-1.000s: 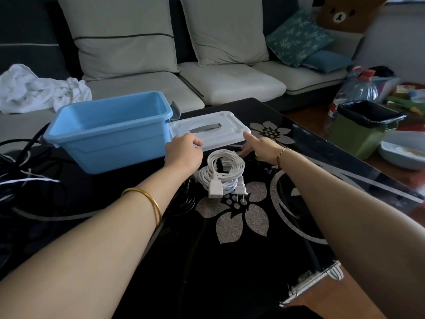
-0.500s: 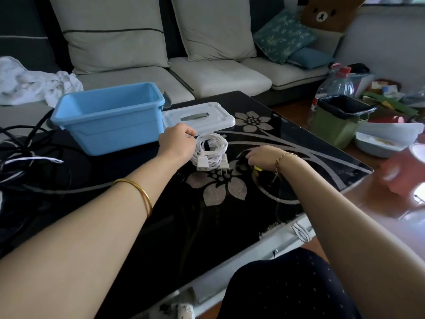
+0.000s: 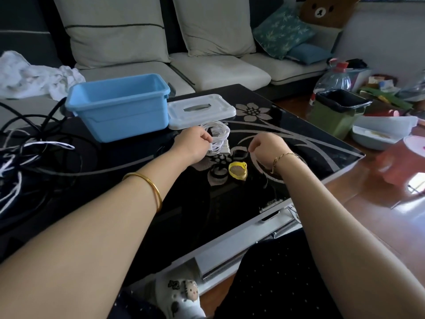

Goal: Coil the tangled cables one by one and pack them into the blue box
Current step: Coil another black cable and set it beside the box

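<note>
Left hand [image 3: 192, 143] grips white cable coil [image 3: 219, 132]; right hand [image 3: 269, 145] curled.

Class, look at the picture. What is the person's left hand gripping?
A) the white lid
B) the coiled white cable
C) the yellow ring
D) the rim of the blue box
B: the left hand pinches the coiled white cable, just in front of the white lid.

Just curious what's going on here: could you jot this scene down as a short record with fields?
Left hand: grips the coiled white cable
Right hand: fingers curled above the table; unclear whether it holds anything
Blue box: open, no cable visible inside
White lid: flat beside the box
Tangled cables: heaped at the table's left
Yellow band: lies loose near the right hand
</note>
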{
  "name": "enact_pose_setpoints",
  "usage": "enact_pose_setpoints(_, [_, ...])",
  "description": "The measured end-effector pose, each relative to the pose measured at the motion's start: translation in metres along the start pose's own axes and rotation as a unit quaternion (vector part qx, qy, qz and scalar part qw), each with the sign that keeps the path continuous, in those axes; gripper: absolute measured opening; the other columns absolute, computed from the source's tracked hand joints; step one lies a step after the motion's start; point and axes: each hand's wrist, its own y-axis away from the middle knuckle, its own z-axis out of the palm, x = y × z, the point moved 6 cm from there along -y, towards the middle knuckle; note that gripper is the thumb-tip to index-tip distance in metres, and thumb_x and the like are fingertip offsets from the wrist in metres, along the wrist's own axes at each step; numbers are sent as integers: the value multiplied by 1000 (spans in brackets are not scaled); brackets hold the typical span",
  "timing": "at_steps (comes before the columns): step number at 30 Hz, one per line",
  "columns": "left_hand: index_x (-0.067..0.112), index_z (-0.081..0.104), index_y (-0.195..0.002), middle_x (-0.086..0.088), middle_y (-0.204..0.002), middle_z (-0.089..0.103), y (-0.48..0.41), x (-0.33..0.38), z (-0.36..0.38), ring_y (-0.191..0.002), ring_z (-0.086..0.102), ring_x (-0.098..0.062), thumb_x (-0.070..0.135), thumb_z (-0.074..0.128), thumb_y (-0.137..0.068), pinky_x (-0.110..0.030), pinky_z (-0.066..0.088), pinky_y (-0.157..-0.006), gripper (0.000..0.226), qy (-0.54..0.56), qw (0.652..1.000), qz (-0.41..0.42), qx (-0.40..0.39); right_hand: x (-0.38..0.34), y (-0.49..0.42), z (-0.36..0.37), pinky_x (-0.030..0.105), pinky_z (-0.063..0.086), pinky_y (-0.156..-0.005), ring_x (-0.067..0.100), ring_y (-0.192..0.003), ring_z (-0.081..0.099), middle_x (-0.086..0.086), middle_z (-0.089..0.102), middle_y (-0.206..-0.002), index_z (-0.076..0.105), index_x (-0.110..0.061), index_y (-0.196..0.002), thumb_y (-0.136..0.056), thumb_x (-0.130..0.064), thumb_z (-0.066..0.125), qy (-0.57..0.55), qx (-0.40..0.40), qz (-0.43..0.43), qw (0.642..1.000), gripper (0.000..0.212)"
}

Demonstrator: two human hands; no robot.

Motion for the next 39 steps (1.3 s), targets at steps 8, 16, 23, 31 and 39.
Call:
enact_pose_setpoints(8, [16,65,-90,-7,-104,63,2,1,3,-94,57,-23,7,56,-91,-27,41,-77,13,-8,1000,-8,-5,12,21,27,43,59,-68,34,-79,66,20,55,-96,42,-10,-115,-80,-15,73,-43,-191,112,974,47])
enact_pose_setpoints(16, [16,66,-90,-13,-113,64,7,3,0,-106,59,-32,-3,42,-90,-27,40,-73,31,-20,1000,-17,-1,-8,-3,27,36,56,-79,27,-86,64,18,62,-110,62,2,-111,-82,6,59,15,-67,13,998,30])
enact_pose_setpoints(23, [19,65,-83,-7,-109,66,11,-14,-33,-103,59,-23,-1,43,-89,-25,42,-78,31,2,997,-31,65,-28,0,-3,34,50,-79,26,-97,57,12,59,-109,61,-5,-105,-82,11,46,-52,106,-14,993,32])
enact_pose_setpoints(31, [16,65,-105,-14,-125,55,46,-91,-115,-119,49,-34,2,45,-86,-36,42,-96,31,-110,967,-118,196,-192,16,68,47,56,-72,36,-87,64,4,54,-82,54,-17,-85,-81,5,40,-185,-32,-217,958,27])
enact_pose_setpoints(39, [5,45,-131,-15,-140,40,113,-220,-205,-131,33,-35,17,54,-92,-44,35,-102,42,-251,870,-329,267,-300,24,174,50,58,-69,37,-82,67,15,55,-104,53,-12,-96,-84,8,36,-251,-187,-185,932,29])
